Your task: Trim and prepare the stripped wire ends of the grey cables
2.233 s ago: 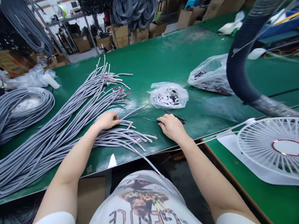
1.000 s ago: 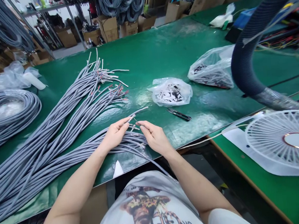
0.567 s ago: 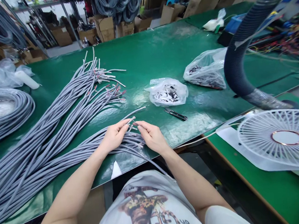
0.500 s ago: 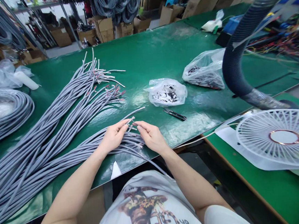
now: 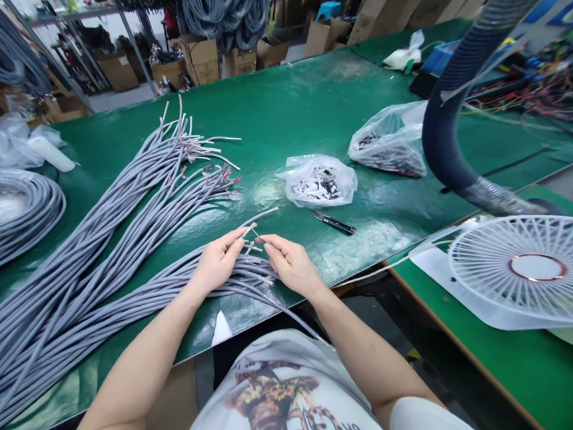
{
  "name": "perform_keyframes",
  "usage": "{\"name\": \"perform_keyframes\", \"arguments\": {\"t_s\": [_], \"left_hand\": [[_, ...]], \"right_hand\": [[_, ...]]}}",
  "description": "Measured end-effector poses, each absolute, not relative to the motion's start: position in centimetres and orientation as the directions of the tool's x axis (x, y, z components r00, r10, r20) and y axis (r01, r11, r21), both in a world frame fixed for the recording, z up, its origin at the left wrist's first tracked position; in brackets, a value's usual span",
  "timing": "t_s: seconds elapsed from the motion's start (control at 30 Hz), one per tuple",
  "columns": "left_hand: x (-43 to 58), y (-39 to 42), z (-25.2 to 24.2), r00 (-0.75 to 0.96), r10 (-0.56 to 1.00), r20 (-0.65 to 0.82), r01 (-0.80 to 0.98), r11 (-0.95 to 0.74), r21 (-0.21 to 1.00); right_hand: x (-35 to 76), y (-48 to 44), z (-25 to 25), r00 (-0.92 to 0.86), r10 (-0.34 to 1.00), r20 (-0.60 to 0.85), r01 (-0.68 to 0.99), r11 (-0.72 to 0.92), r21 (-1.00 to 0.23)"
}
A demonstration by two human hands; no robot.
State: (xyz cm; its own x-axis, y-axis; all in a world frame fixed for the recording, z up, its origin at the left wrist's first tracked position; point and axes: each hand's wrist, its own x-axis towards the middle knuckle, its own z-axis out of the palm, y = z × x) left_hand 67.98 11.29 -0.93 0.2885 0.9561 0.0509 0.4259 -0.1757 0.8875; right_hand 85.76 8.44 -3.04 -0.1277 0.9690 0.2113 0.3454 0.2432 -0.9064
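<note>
My left hand (image 5: 221,259) pinches a grey cable near its stripped end (image 5: 251,227), above the nearest bundle of grey cables (image 5: 172,278). Just to its right, my right hand (image 5: 289,258) is closed, thumb against fingers, on a thin strand at that cable end; the strand is too small to make out well. Two more bundles of grey cables (image 5: 100,214) lie to the left, with red and white wires bared at their far ends. Beyond my right hand lie black thread snips (image 5: 334,223) and a clear bag of small black and white pieces (image 5: 320,181).
Another clear bag (image 5: 388,142) of small dark parts sits further right, beside a dark ribbed hose (image 5: 447,127). A white fan (image 5: 536,267) stands at the right on a lower green surface. Coiled grey cable (image 5: 10,216) lies at the left of the green table (image 5: 278,115).
My right hand has shifted very slightly from the left hand, and the thin strand between them shows a little more. The view has turned slightly; the cables lie as before.
</note>
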Motion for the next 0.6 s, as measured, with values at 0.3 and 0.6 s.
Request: {"name": "perform_keyframes", "arguments": {"t_s": [0.3, 0.6], "left_hand": [[67.88, 11.31, -1.27, 0.313, 0.948, 0.06, 0.443, -0.201, 0.874], [67.75, 11.32, -1.83, 0.326, 0.942, 0.072, 0.455, -0.224, 0.862]], "right_hand": [[85.75, 8.38, -3.12, -0.121, 0.972, 0.203, 0.315, 0.231, -0.92], [85.85, 8.61, -3.2, -0.12, 0.971, 0.208, 0.315, 0.236, -0.919]]}}
